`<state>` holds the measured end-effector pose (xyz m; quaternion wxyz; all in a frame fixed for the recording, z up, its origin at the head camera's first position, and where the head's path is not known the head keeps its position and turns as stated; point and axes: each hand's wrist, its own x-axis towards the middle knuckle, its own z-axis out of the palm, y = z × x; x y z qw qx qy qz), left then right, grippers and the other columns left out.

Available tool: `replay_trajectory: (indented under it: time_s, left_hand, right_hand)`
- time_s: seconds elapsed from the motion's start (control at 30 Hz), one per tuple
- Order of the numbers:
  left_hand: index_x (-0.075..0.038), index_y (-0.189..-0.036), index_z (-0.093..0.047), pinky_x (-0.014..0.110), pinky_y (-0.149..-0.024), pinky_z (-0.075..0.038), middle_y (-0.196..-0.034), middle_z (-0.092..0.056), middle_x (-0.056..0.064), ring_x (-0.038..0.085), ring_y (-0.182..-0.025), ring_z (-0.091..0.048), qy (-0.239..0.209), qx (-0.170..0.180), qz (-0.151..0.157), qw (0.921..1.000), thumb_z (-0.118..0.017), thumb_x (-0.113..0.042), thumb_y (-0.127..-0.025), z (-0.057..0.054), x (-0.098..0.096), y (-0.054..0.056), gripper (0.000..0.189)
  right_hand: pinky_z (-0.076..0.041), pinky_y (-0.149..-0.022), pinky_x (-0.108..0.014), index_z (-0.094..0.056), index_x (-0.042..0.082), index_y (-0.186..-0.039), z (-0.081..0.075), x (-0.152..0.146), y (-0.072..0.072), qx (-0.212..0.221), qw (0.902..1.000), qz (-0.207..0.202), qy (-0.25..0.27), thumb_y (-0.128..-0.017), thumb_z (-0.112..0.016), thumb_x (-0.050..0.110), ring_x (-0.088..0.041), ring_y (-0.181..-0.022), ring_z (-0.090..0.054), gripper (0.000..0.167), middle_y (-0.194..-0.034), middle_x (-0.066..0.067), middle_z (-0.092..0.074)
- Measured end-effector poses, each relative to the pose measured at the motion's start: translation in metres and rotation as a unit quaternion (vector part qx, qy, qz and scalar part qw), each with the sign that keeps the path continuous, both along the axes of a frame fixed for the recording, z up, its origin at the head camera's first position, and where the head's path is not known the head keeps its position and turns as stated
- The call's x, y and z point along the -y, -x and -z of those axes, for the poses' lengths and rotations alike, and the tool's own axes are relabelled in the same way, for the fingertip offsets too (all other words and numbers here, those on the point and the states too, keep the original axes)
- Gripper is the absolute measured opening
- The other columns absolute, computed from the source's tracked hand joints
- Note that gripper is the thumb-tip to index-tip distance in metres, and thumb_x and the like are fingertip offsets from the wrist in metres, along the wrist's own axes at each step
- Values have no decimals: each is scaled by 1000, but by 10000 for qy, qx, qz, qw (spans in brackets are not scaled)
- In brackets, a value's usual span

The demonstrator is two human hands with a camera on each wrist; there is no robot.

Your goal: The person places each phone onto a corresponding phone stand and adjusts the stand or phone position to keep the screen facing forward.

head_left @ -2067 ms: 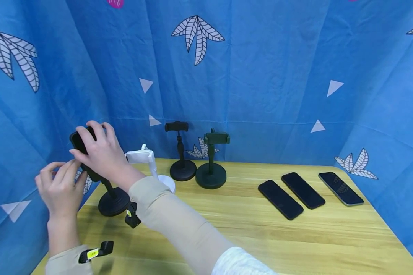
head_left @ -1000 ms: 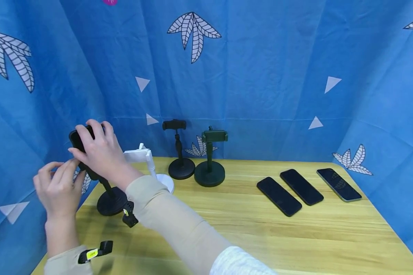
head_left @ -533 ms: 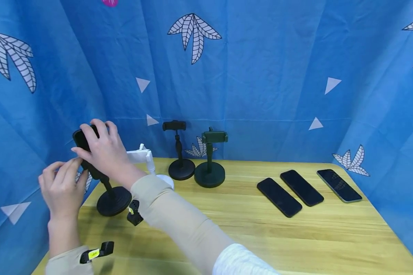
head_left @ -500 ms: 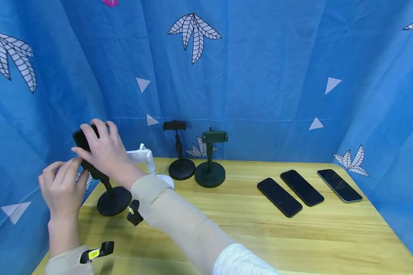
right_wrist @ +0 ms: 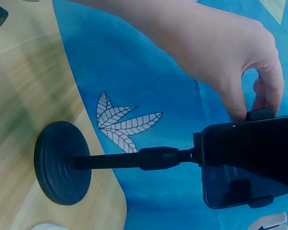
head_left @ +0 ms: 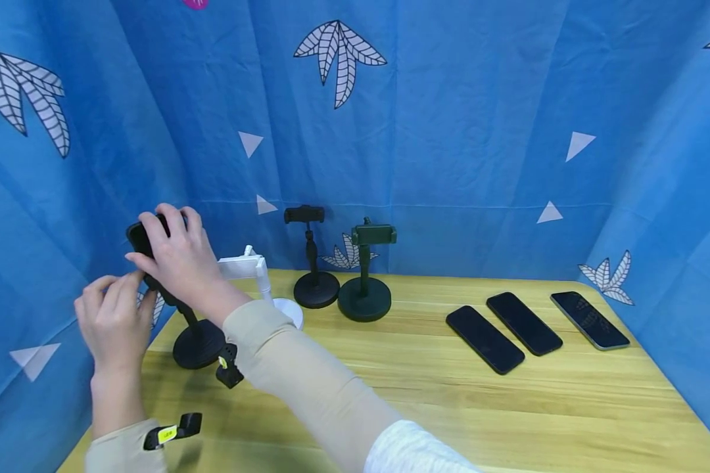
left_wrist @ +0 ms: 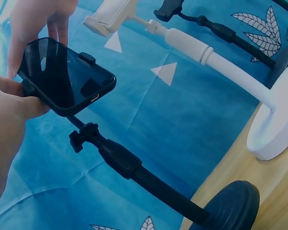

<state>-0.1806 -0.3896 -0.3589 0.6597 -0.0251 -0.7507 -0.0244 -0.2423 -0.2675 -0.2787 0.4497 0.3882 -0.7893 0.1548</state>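
Note:
A black smartphone (left_wrist: 62, 76) sits tilted in the clamp of a black phone stand (head_left: 199, 343), at the far left of the table. My left hand (head_left: 115, 322) pinches the clamp's near side (right_wrist: 260, 114) between thumb and fingers. From above, my right hand (head_left: 180, 253) grips the phone's upper part, fingers over the far edge and thumb on the near one. The right wrist view shows the phone's lower end between the two clamp ends, with the left hand (right_wrist: 230, 57) at one of them. My right hand covers much of the phone in the head view.
A white phone stand (head_left: 286, 312) stands just right of the held one. Farther back are another black stand (head_left: 316, 289) and a dark green stand (head_left: 363, 299). Three phones (head_left: 485, 338) lie on the right of the wooden table (head_left: 426, 420). Blue curtain (head_left: 461, 131) surrounds the table.
The head view shifts slightly. Both hands stay on the phone and the stand's clamp, with almost no movement relative to them.

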Motion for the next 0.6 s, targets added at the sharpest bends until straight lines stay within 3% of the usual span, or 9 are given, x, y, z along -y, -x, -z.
replay_trajectory:
  time_s: [0.3, 0.6]
  left_hand:
    - [4, -104, -70, 57, -71, -35, -91, -70, 24, 41, -92, -53, -54, -14, 27, 10000, -74, -1, -82, 0, -4, 1, 23]
    - [2, -102, -71, 57, -71, -34, -88, -70, 23, 40, -90, -53, 23, -148, -47, 9999, -77, 0, -79, -2, -2, -1, 25]
  right_hand:
    - [-44, -105, -27, -52, 17, -134, 4, 1, 2, 14, 9999, 120, 94, -95, -47, 59, -20, -121, -51, 57, -135, -5, -53]
    - [-47, -101, -30, -52, 17, -133, 8, 5, 0, 76, 9996, -36, 271, -93, -52, 59, -23, -121, -50, 58, -134, -5, -54]
